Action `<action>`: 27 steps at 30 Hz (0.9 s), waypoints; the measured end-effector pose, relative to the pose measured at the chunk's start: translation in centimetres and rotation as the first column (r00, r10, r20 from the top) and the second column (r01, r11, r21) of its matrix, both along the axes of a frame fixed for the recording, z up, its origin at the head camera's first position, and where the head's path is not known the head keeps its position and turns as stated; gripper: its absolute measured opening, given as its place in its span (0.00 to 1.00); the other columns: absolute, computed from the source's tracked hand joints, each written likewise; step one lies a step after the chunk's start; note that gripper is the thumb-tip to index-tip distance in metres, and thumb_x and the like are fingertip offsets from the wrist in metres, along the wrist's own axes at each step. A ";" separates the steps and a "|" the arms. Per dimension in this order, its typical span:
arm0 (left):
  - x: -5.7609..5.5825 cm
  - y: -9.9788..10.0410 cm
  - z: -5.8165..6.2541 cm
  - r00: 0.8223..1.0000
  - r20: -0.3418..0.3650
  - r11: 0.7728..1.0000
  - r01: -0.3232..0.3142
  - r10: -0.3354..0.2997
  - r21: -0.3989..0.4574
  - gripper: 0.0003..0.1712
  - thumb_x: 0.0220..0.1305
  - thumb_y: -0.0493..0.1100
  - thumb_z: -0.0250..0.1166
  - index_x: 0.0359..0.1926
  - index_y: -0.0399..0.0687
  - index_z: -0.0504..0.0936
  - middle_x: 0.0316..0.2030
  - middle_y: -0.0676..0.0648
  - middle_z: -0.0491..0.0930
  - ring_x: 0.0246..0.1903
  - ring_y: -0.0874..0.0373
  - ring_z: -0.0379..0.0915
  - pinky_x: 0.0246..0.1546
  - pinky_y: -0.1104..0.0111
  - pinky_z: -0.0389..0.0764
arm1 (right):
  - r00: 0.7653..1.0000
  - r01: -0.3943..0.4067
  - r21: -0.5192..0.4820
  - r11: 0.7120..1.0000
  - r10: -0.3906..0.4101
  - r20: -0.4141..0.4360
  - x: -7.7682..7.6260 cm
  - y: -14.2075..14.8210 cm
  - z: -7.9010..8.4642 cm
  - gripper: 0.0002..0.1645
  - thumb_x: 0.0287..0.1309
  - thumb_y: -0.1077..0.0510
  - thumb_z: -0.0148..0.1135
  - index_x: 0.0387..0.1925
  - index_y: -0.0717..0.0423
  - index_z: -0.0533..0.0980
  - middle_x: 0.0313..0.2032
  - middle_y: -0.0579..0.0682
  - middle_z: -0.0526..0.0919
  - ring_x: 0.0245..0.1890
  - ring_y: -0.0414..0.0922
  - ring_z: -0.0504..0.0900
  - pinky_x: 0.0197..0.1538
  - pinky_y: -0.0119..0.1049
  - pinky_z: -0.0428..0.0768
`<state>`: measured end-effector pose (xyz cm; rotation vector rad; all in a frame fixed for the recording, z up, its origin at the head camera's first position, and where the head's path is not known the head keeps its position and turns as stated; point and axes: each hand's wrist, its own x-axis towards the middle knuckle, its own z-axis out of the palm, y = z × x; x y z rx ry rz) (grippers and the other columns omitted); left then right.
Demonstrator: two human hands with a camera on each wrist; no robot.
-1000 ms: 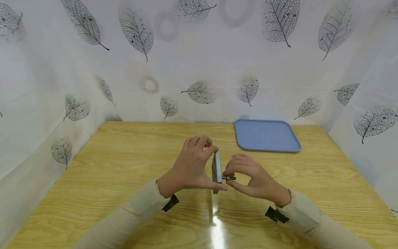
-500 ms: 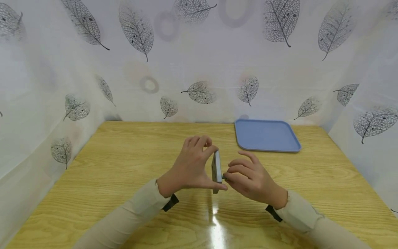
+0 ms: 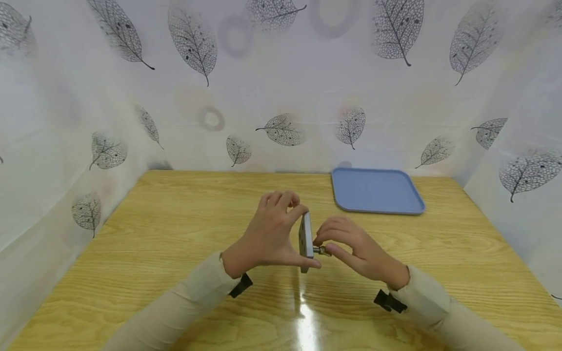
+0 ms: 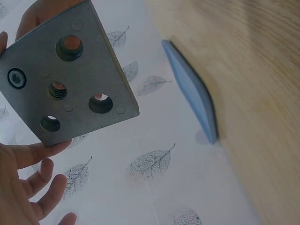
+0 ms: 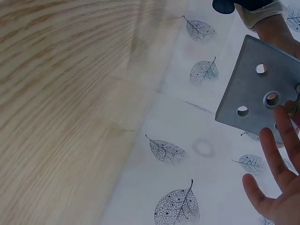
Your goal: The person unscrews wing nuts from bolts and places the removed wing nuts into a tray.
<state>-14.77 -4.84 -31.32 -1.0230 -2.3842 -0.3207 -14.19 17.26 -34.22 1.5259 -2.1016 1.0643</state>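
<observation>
A thick square grey metal plate [image 3: 306, 236] stands on edge above the table. My left hand [image 3: 274, 234] holds it by opposite edges, fingers at the top and thumb below. The left wrist view shows several round holes in the plate [image 4: 79, 91], one threaded, and a hex-socket bolt head [image 4: 17, 78] near its left side. From the plate's right face sticks a bolt [image 3: 316, 250] with a small brass-coloured nut [image 3: 324, 251] on it. My right hand [image 3: 357, 248] has thumb and fingers at the nut. In the right wrist view the fingers [image 5: 286, 164] partly hide it.
A blue tray [image 3: 377, 191] lies at the back right of the wood-grain table [image 3: 197, 209]. A white leaf-print sheet [image 3: 281, 73] hangs behind the table and along both sides.
The left hand and plate stay still. My right hand's fingers rolled forward over the nut half a second ago, and now they are drawn back, with the nut showing again.
</observation>
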 end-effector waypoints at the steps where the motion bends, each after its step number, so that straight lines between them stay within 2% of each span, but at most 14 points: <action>1: 0.0 0.0 0.0 1.000 0.002 1.000 0.002 -0.002 0.002 0.52 0.21 0.83 0.66 0.44 0.51 0.77 0.41 0.51 0.65 0.42 0.56 0.61 0.50 0.57 0.64 | 1.000 0.000 0.013 1.000 0.000 0.026 0.0 0.1 0.0 0.12 0.68 0.61 0.46 0.43 0.50 0.77 0.41 0.45 0.79 0.46 0.41 0.75 0.57 0.38 0.66; 6: 0.0 0.0 0.0 1.000 0.011 1.000 0.005 -0.005 0.008 0.52 0.21 0.82 0.67 0.44 0.51 0.78 0.41 0.51 0.65 0.42 0.56 0.61 0.50 0.57 0.64 | 0.997 0.009 0.060 0.998 -0.014 0.081 0.1 0.1 0.0 0.11 0.62 0.64 0.54 0.43 0.48 0.77 0.41 0.44 0.79 0.46 0.41 0.76 0.57 0.39 0.68; 9: 0.1 0.0 0.0 1.000 0.008 1.000 0.002 -0.002 0.006 0.52 0.21 0.82 0.67 0.44 0.51 0.78 0.41 0.51 0.65 0.42 0.56 0.61 0.50 0.57 0.64 | 0.998 0.014 0.058 0.998 -0.018 0.063 0.0 0.1 0.0 0.10 0.60 0.63 0.58 0.42 0.48 0.77 0.40 0.43 0.80 0.45 0.40 0.76 0.56 0.39 0.68; 15: 0.0 0.0 -0.1 1.000 -0.002 1.000 -0.002 0.002 -0.004 0.52 0.22 0.83 0.66 0.44 0.51 0.78 0.41 0.51 0.65 0.42 0.56 0.61 0.50 0.58 0.64 | 0.999 0.015 0.011 1.000 -0.015 -0.050 -0.1 -0.2 -0.3 0.06 0.62 0.56 0.58 0.39 0.51 0.78 0.36 0.43 0.80 0.40 0.40 0.76 0.57 0.39 0.66; 19: 0.0 0.0 -0.2 1.000 -0.005 1.000 -0.004 0.004 -0.003 0.52 0.22 0.83 0.66 0.44 0.51 0.78 0.41 0.51 0.65 0.41 0.56 0.61 0.49 0.58 0.64 | 0.985 0.053 -0.002 0.999 -0.053 -0.165 0.0 -0.3 -0.3 0.11 0.64 0.51 0.54 0.35 0.53 0.78 0.34 0.45 0.80 0.39 0.41 0.77 0.60 0.42 0.65; 21: 0.1 0.1 -0.2 1.000 -0.008 1.000 -0.005 0.005 -0.003 0.52 0.22 0.83 0.66 0.44 0.51 0.78 0.41 0.51 0.65 0.41 0.56 0.61 0.49 0.58 0.64 | 0.967 0.077 -0.013 0.997 -0.078 -0.242 0.0 -0.3 -0.3 0.13 0.64 0.50 0.54 0.34 0.53 0.79 0.33 0.45 0.81 0.38 0.42 0.77 0.61 0.44 0.66; 23: 0.1 0.1 -0.2 1.000 -0.008 1.000 -0.004 0.004 -0.001 0.52 0.21 0.83 0.66 0.44 0.51 0.78 0.41 0.51 0.66 0.41 0.56 0.61 0.49 0.58 0.64 | 0.935 0.103 -0.029 0.994 -0.107 -0.339 0.0 -0.4 -0.3 0.13 0.64 0.51 0.54 0.32 0.54 0.80 0.31 0.46 0.81 0.37 0.43 0.78 0.59 0.47 0.67; 25: 0.1 0.1 -0.2 1.000 -0.005 1.000 -0.005 0.005 0.001 0.52 0.21 0.82 0.66 0.44 0.51 0.78 0.41 0.51 0.66 0.41 0.56 0.61 0.49 0.58 0.64 | 0.885 0.122 -0.053 0.991 -0.133 -0.447 0.0 -0.5 -0.3 0.13 0.64 0.52 0.54 0.31 0.54 0.80 0.29 0.46 0.82 0.35 0.44 0.79 0.57 0.49 0.68; 27: 0.1 0.1 -0.2 1.000 -0.001 1.000 -0.003 0.003 0.006 0.52 0.21 0.82 0.67 0.44 0.51 0.78 0.41 0.50 0.66 0.42 0.55 0.61 0.49 0.57 0.64 | 0.824 0.135 -0.081 0.988 -0.157 -0.544 -0.1 -0.6 -0.4 0.12 0.64 0.54 0.55 0.31 0.55 0.80 0.28 0.46 0.82 0.33 0.45 0.80 0.56 0.51 0.69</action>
